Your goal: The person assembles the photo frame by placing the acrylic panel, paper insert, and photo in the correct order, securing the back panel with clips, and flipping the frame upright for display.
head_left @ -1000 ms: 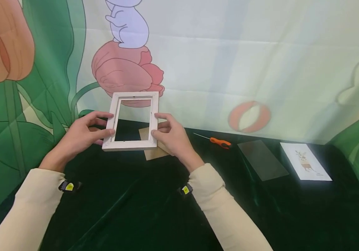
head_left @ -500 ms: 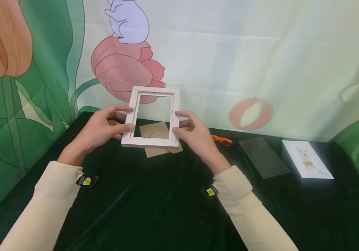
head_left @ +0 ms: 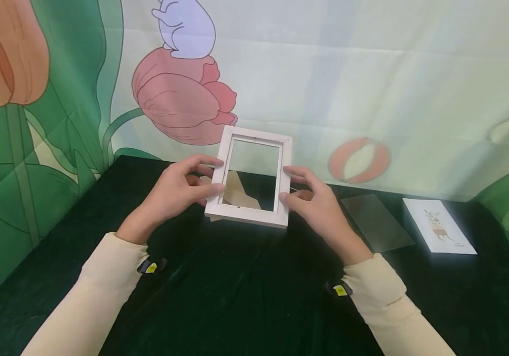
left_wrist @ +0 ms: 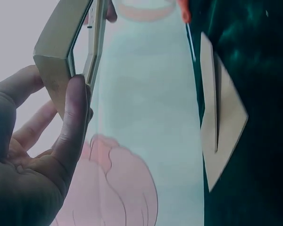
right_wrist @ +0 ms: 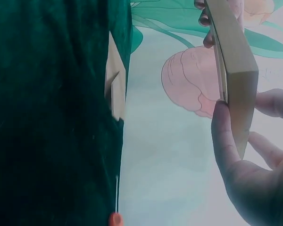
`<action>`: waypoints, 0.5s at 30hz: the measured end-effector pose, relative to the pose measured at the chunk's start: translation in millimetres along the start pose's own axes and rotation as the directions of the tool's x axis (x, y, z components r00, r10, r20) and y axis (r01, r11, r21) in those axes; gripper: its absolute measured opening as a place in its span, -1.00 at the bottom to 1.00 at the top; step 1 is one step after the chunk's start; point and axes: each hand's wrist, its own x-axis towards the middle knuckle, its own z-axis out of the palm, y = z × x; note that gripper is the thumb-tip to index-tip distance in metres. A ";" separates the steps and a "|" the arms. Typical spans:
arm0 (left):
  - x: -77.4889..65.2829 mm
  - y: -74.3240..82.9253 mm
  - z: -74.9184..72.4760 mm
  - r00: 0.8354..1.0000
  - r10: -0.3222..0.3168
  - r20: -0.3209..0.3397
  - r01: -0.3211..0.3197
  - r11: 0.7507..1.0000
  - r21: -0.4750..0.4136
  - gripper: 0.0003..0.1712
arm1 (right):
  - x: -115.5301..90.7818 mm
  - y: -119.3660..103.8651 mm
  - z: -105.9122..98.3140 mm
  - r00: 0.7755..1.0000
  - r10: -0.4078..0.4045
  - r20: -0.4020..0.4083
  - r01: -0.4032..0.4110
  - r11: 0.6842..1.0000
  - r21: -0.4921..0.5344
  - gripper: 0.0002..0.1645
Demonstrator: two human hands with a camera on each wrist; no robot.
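Observation:
A white picture frame (head_left: 247, 215) is held up in both hands above the dark green cloth, its stepped inner edge facing me and its opening see-through. My left hand (head_left: 172, 190) grips the left side, thumb on the near face and fingers at the outer edge. On the opposite side, my right hand (head_left: 318, 205) pinches the rail the same way. Behind and below the frame lies a brown backing board (head_left: 235, 190), partly seen through the opening. The left wrist view shows this board (left_wrist: 231, 108) with a flap-like piece raised from it.
A clear sheet (head_left: 379, 225) and a white card with a printed plant drawing (head_left: 437, 228) lie to the right on the cloth (head_left: 245, 296). An orange-handled screwdriver (right_wrist: 115, 219) is mostly hidden behind my right hand in the head view. A patterned curtain (head_left: 281, 74) hangs behind.
Both hands have carried the frame to the right, and it now leans slightly clockwise. My right hand has come in front of the screwdriver. The sheet and card stay put.

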 end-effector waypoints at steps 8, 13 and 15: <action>-5.7 12.9 24.9 1.000 -0.003 0.012 0.003 0.999 -0.042 -0.41 | -25.8 4.9 -22.7 1.000 0.028 -0.002 -0.028 0.998 -0.051 -0.27; -6.8 15.1 38.8 0.999 0.002 0.042 0.001 0.998 -0.070 -0.41 | -39.3 8.2 -36.5 0.998 0.064 -0.013 -0.065 0.997 -0.034 -0.32; -7.0 16.3 43.6 0.998 0.015 0.053 -0.011 0.997 -0.073 -0.41 | -43.3 8.7 -40.7 0.997 0.072 -0.018 -0.073 0.996 -0.042 -0.33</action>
